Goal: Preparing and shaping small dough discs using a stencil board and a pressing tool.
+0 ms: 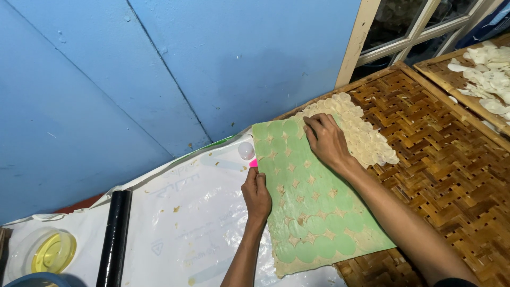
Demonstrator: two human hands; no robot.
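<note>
Looking down from the head camera, I see the green dough sheet (pixel 313 207) lying half on the white plastic sheet (pixel 180 223) and half on the woven bamboo tray (pixel 451 159), and I'll take that dough as my landmark. It is covered in round cut circles with small star-shaped scraps between them.

My left hand (pixel 256 194) sits at the dough's near-left edge, fingers curled tight together, pinching something small; a pink bit (pixel 253 163) shows just above the knuckles, touching the dough's edge. I cannot tell exactly what that pink thing is. Just beyond it, beside the dough's top-left corner, rests a small pale round cap (pixel 246 151).

My right hand (pixel 326 139) lies flat-ish on the dough's top end, fingers bent and pressing down, thumb tucked, holding nothing that I can see. Right beside that hand, past the dough's far edge, a heap of pale cut discs (pixel 366 141) overlaps in rows on the bamboo tray.

Well away from the dough on the left, a black roller (pixel 114 236) lies on the plastic, and further left a clear lidded tub (pixel 50 252) with yellow inside. Beyond the dough's far side, a second tray (pixel 441 72) carries more pale discs (pixel 491 79). Blue wall (pixel 159 69) behind.
</note>
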